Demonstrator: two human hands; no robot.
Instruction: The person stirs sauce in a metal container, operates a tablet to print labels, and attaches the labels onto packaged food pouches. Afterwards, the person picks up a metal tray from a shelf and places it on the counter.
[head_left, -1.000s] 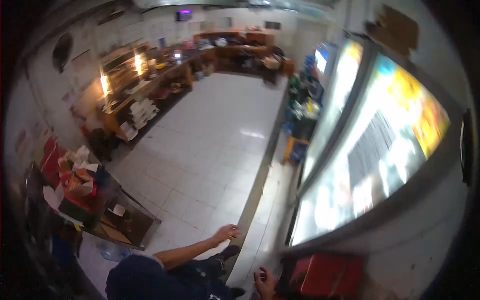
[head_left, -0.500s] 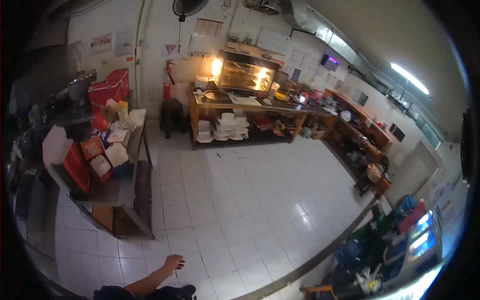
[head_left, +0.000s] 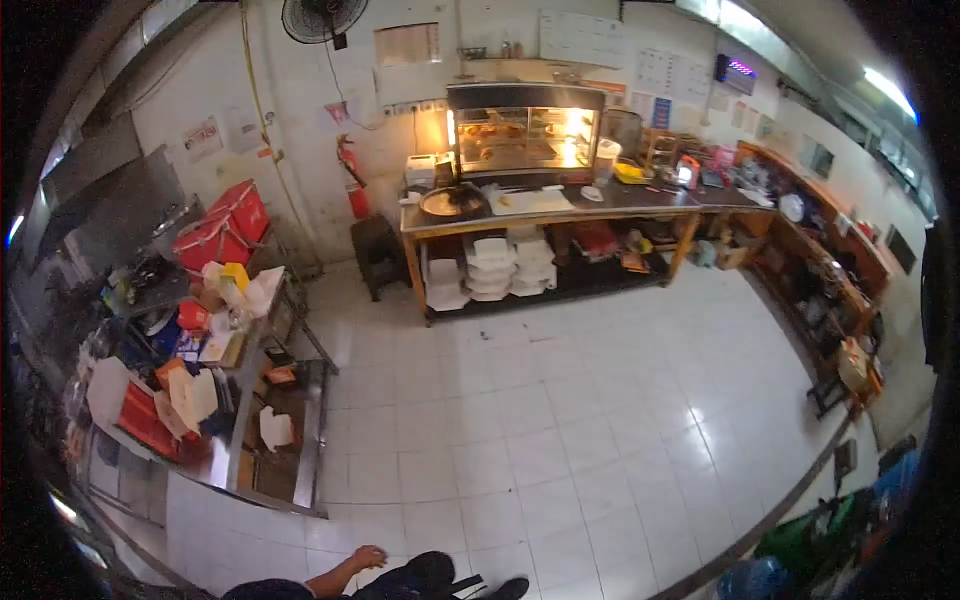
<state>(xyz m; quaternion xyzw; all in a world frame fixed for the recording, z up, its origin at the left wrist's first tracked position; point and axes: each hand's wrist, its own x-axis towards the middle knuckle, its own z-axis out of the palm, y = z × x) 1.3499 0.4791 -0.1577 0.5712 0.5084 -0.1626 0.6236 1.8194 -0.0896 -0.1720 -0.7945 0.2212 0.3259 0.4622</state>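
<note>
My left hand (head_left: 369, 557) hangs low at the bottom of the view, below a dark sleeve, over the tiled floor. Its fingers are loosely bent and apart, and nothing shows in them. The nearest thing to it is the metal table (head_left: 308, 470) on the left, which it does not touch. On that table stand an opened white and red box (head_left: 125, 400), cartons and papers. My dark-clad leg (head_left: 430, 568) and a dark shoe (head_left: 512, 588) are beside the hand. My right hand is out of sight.
A counter (head_left: 640, 200) along the back wall carries a lit food warmer (head_left: 525, 140) and a round pan (head_left: 452, 203). White foam boxes (head_left: 490, 268) fill its lower shelf. A dark stool (head_left: 380, 255) stands left of it. Red delivery bags (head_left: 225, 225) sit at left; low wooden shelves (head_left: 830, 275) run along the right.
My view has turned and levelled, with the back counter now nearer. My left hand is lower in the view, and more of my legs shows. Neither picture has anything in that hand.
</note>
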